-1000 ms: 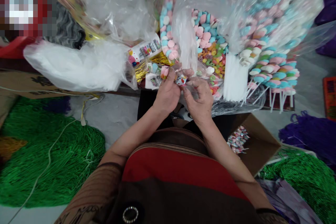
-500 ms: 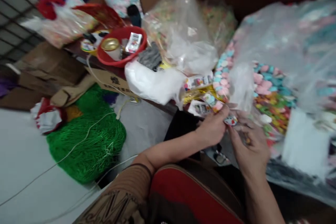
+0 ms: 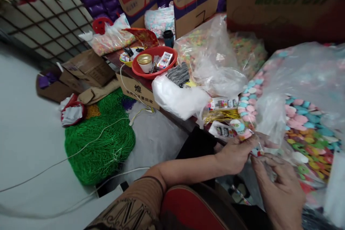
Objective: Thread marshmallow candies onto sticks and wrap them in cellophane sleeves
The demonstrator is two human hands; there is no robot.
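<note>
Change since a second ago: the view has swung left and the hands now sit low right in frame. The hands are still together on the same piece, so the work in hand is unchanged.

- Heap of green mesh netting [image 3: 99, 140]: on the floor, below and left of the red round plastic basin [image 3: 147, 74].
- Basin: on the surface [image 3: 118, 59], holds small items.
- Soft white plastic bag [image 3: 178, 99]: just right of and below the basin.
- Left hand [image 3: 234, 154]: well below and right of the basin. Its fingers [image 3: 246, 143] are closed in a pinch on the small red-and-white wrapped sweet [image 3: 256, 152].
- Right hand [image 3: 283, 190]: further right of the basin. Its fingers [image 3: 265, 160] are bent, with the tips at the same sweet. It's blurred, so I cannot tell if they grip it or just touch it.
- Big clear plastic bag of pink and blue heart sweets [image 3: 299, 115]: far right of the basin, just above both hands.
</note>
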